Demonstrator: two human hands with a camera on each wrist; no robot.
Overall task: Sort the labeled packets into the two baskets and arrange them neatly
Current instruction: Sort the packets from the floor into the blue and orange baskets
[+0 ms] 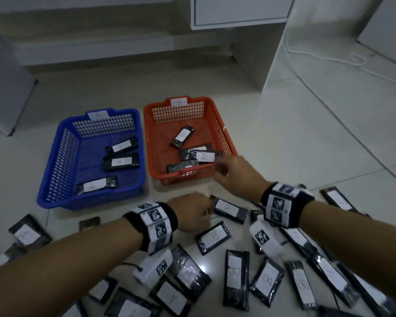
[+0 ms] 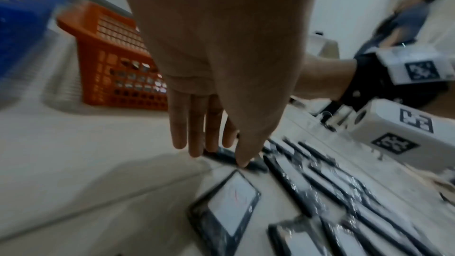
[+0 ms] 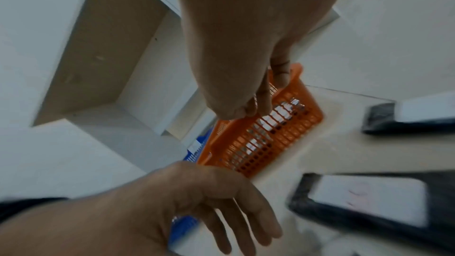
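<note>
A blue basket tagged A holds three black packets with white labels. Beside it, a red basket tagged B holds several packets. My right hand hovers at the red basket's near right corner. In the right wrist view that hand has loosely curled fingers and holds nothing above the basket's rim. My left hand reaches down to a floor packet labelled B. Its straight fingers touch the packet's near end.
Several labelled packets lie scattered on the tiled floor in front of me, such as one packet and another. White cabinets stand behind the baskets. A white cable trails at the right, and a grey panel leans at the left.
</note>
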